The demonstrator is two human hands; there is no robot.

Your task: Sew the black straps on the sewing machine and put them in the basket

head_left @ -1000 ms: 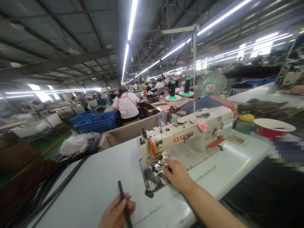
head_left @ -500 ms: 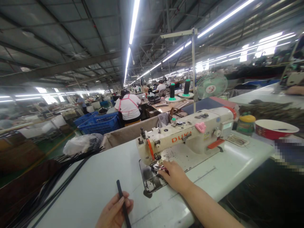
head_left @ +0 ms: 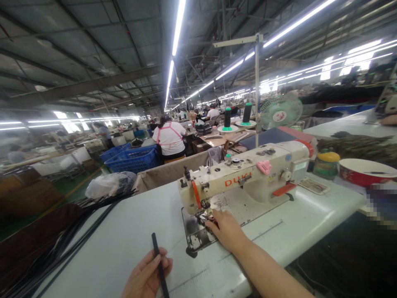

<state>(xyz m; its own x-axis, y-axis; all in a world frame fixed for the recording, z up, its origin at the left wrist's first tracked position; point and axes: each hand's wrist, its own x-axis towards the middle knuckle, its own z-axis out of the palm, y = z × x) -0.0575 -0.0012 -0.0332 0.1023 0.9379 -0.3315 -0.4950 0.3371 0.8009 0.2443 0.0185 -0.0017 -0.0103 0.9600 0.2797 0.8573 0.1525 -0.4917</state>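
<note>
My left hand (head_left: 149,269) is closed on a narrow black strip (head_left: 157,254), thumb against fingers, above the front of the white table (head_left: 124,236). A thin thread seems to run from near that hand towards the sewing machine (head_left: 248,178). Beside the needle area, my right hand (head_left: 228,229) is closed on a small tool with metal blades and a dark reddish grip, apparently thread snips (head_left: 204,218). The tool lies just over the metal plate (head_left: 198,240), and my fingers partly cover it.
Long black strips (head_left: 83,236) hang over the table's left side. Behind the machine stand thread cones (head_left: 227,119) and a fan (head_left: 281,114). A red-sided bowl (head_left: 366,171) and a yellow-lidded jar (head_left: 327,161) are at the right. Ahead, a person (head_left: 170,138) sits beside blue crates (head_left: 133,159).
The view has shifted slightly, so the background sits a little further right. Both hands keep nearly the same place and hold; the right one has shifted very slightly.
</note>
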